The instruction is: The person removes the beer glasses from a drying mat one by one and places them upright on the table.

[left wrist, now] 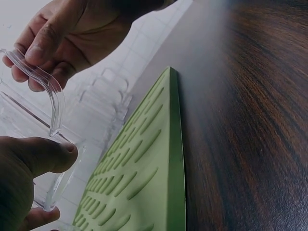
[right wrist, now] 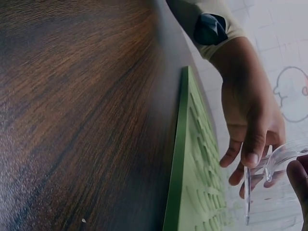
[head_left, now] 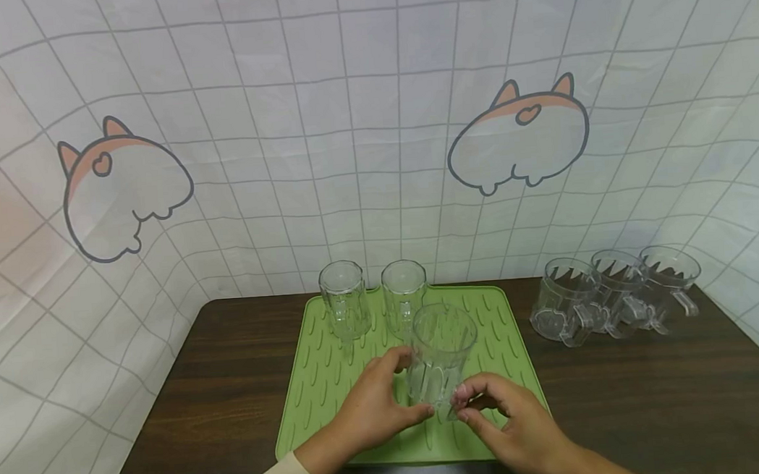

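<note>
Nearest, the right grip pinches the handle while the left grip clasps a clear mug over the green mat — whether its base touches down, I cannot tell. Farther back, two mugs stand on the mat, seemingly done — mouth up or down is hard to make out — and three more mugs, overlapping from here, look left over on the tabletop to its right.
</note>
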`<state>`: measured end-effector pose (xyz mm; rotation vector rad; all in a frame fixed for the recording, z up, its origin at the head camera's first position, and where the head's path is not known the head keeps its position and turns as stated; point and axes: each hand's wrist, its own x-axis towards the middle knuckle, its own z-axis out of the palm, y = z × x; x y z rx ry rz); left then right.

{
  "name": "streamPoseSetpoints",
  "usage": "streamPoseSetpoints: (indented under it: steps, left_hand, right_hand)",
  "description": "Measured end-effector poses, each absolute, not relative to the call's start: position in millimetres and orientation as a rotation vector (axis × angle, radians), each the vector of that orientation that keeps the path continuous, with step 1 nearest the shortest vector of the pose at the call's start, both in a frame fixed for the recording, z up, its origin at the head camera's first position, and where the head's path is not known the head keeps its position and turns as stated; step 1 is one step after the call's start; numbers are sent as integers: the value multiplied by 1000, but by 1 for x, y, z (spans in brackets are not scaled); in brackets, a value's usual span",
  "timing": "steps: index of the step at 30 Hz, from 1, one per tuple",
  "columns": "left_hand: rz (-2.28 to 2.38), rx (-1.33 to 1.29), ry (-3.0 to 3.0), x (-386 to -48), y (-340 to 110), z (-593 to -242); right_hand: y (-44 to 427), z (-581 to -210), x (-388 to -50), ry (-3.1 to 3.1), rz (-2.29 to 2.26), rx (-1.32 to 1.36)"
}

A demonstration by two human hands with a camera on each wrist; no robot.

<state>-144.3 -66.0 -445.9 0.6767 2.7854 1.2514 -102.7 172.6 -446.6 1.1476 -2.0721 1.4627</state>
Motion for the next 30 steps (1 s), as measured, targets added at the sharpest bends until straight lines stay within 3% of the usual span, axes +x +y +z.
streamPoseSetpoints:
  steps: [30]
  left_hand:
    - [1199, 761, 2787, -139, -79, -448]
  right_hand:
    - [191, -446, -97, -2112, 1361, 1038]
